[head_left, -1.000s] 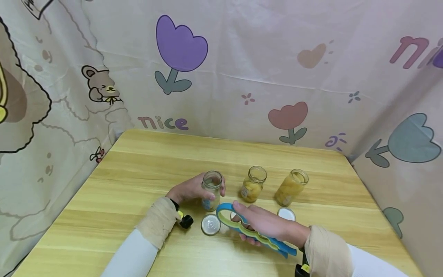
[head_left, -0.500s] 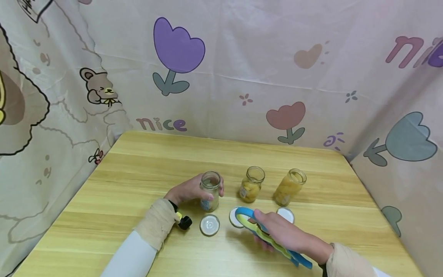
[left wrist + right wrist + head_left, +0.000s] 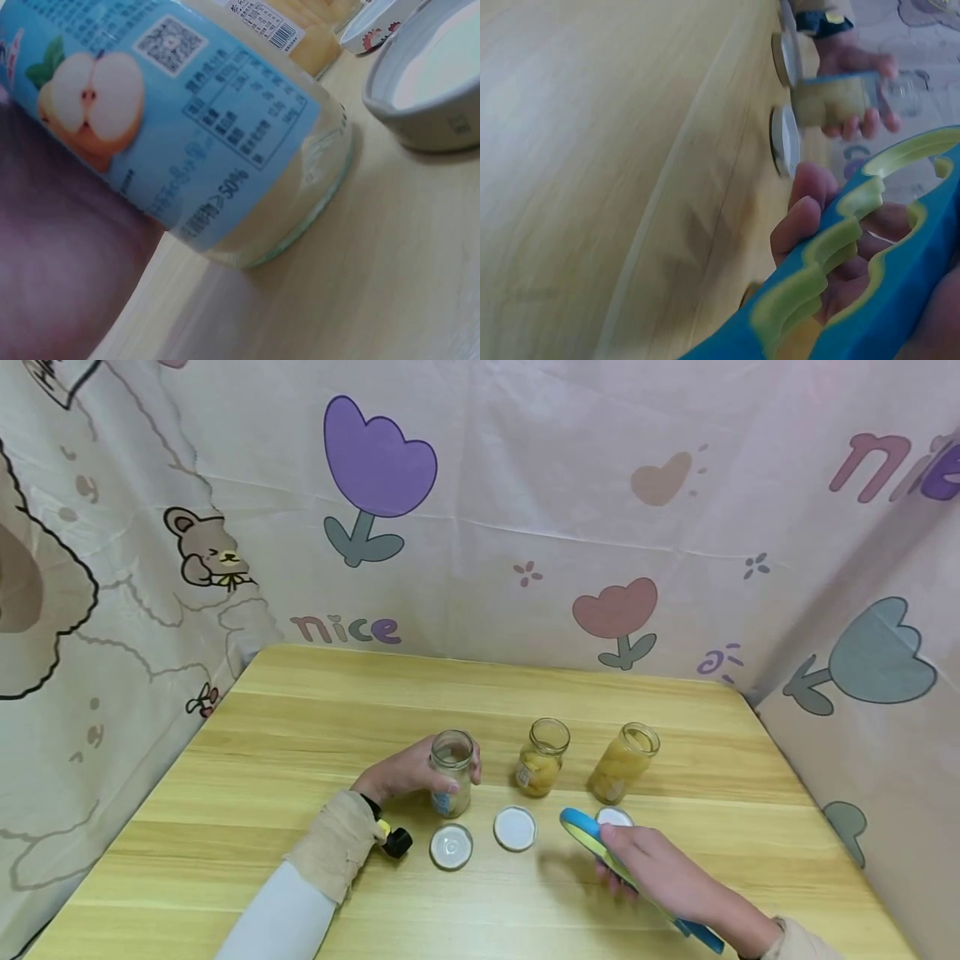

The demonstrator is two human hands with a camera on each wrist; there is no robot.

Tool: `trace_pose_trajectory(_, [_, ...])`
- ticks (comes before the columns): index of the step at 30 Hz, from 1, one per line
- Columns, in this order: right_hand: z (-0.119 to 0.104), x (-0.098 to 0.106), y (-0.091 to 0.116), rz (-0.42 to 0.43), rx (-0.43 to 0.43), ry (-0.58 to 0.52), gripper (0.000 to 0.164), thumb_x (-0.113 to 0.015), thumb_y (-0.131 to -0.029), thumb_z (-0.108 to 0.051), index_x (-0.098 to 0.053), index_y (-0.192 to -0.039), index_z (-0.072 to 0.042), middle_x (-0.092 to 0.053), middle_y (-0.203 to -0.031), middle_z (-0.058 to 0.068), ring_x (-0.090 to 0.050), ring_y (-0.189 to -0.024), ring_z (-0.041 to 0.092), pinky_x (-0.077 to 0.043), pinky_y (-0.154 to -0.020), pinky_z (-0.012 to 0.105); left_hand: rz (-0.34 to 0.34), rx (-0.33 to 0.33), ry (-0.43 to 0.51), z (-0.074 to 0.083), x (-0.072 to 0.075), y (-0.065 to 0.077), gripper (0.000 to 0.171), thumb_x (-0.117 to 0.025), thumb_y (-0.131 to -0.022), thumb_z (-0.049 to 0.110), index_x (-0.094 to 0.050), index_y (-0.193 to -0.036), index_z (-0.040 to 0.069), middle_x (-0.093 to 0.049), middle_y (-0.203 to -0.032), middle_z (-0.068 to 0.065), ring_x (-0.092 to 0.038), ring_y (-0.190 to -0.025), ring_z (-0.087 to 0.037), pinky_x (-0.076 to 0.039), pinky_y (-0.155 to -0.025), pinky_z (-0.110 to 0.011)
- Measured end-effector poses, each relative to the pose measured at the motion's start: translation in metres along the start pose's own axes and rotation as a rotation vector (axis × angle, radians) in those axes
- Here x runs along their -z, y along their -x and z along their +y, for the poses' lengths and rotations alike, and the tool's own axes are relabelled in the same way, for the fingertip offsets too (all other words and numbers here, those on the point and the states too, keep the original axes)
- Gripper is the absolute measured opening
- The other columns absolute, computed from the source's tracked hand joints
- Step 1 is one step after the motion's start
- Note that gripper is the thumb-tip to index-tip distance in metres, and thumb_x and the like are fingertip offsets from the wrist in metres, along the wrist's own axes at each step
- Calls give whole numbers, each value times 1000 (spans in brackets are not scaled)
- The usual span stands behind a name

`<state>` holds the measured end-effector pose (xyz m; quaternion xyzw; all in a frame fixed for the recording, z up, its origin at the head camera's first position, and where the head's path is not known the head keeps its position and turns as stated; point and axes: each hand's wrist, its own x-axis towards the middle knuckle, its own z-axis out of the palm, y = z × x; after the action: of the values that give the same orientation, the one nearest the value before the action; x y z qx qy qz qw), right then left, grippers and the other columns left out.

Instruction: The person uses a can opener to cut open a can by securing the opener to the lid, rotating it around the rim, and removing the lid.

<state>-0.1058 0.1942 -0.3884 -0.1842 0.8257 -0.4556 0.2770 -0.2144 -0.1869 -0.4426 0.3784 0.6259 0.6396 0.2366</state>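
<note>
In the head view my left hand [image 3: 405,772] grips an open glass jar [image 3: 452,752] that stands on the table. Its blue label [image 3: 172,112] with a halved fruit picture fills much of the left wrist view. My right hand [image 3: 663,870] holds a blue and yellow-green jar opener [image 3: 855,262] with scalloped inner edges, above the table at the right. Two more open jars stand to the right: a jar with yellow fruit [image 3: 538,770] and a fuller yellow jar [image 3: 624,767]. Three lids lie in front: the left lid [image 3: 452,847], the middle lid [image 3: 515,828] and the partly hidden right lid [image 3: 613,817].
The wooden table [image 3: 322,710] runs back to a printed curtain [image 3: 480,510] that also hangs at both sides. A small black wrist camera [image 3: 397,842] sticks out from the left wrist, close to the left lid.
My right hand has moved right with the jar opener, off the middle lid, and now covers part of the right lid. The left hand still grips its jar in place.
</note>
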Motion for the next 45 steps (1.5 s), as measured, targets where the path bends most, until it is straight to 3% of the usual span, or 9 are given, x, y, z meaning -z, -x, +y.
trace_pose_trajectory(8, [13, 14, 17, 92, 12, 78, 50, -26, -116, -29, -62, -123, 5, -67, -98, 13, -61, -73, 10, -51, -56, 28, 6, 12, 15, 2, -1, -1, 44, -72, -83, 15, -53, -117, -6, -68, -107, 0, -64, -106, -17, -49, -106, -33])
trace_pose_trajectory(13, [16, 19, 27, 245, -78, 195, 47, -35, -114, -33, -61, -136, -1, -63, -95, 10, -55, -65, 10, -45, -51, 26, 4, 7, 14, 1, 0, 0, 44, -72, -83, 14, -53, -117, -6, -67, -108, -1, -64, -107, -17, -49, -107, -33])
trace_pose_trajectory(16, [21, 21, 30, 357, -145, 277, 51, -39, -113, -40, -62, -139, -3, -59, -91, 7, -53, -66, 8, -44, -55, 25, 1, 1, 12, 1, 0, 0, 43, -72, -84, 13, -53, -117, -7, -67, -108, 0, -64, -107, -17, -49, -107, -33])
trace_pose_trajectory(21, [34, 27, 36, 488, -208, 433, 59, -42, -111, -47, -60, -140, 0, -63, -102, 6, -53, -74, 5, -44, -63, 23, 5, 10, 15, 1, 0, 1, 43, -72, -84, 14, -53, -117, -6, -68, -108, 0, -64, -107, -17, -49, -107, -35])
trace_pose_trajectory(24, [43, 32, 38, 506, -241, 492, 65, -42, -110, -50, -57, -142, 3, -66, -115, 10, -59, -83, 10, -49, -70, 27, 10, 17, 17, 2, 0, 1, 42, -72, -84, 14, -54, -117, -5, -68, -108, 0, -64, -107, -18, -49, -107, -35])
trace_pose_trajectory(27, [52, 37, 40, 516, -249, 524, 70, -41, -109, -53, -54, -143, 7, -65, -127, 20, -67, -100, 29, -57, -81, 44, 16, 17, 13, 2, -1, 1, 42, -72, -83, 14, -55, -117, -3, -68, -108, 0, -64, -106, -17, -50, -107, -35])
trace_pose_trajectory(30, [59, 41, 41, 535, -242, 554, 73, -41, -109, -54, -53, -142, 10, -62, -132, 28, -64, -116, 45, -54, -92, 62, 21, 18, 11, 2, -1, 1, 41, -72, -84, 15, -55, -117, -1, -68, -108, 0, -64, -106, -17, -50, -106, -34])
trace_pose_trajectory(39, [70, 50, 39, 491, -357, 606, 87, -43, -104, -63, -52, -138, 17, -62, -125, 32, -64, -110, 40, -52, -93, 61, 25, 19, 14, 2, 0, 1, 39, -73, -84, 17, -57, -117, 3, -68, -109, 1, -64, -107, -16, -50, -106, -33])
trace_pose_trajectory(45, [76, 51, 37, 490, -344, 643, 89, -48, -102, -64, -55, -136, 17, -64, -122, 32, -61, -113, 46, -51, -91, 60, 29, 23, 7, 2, 0, 2, 42, -73, -84, 16, -55, -118, -1, -68, -109, 1, -64, -107, -16, -50, -106, -33])
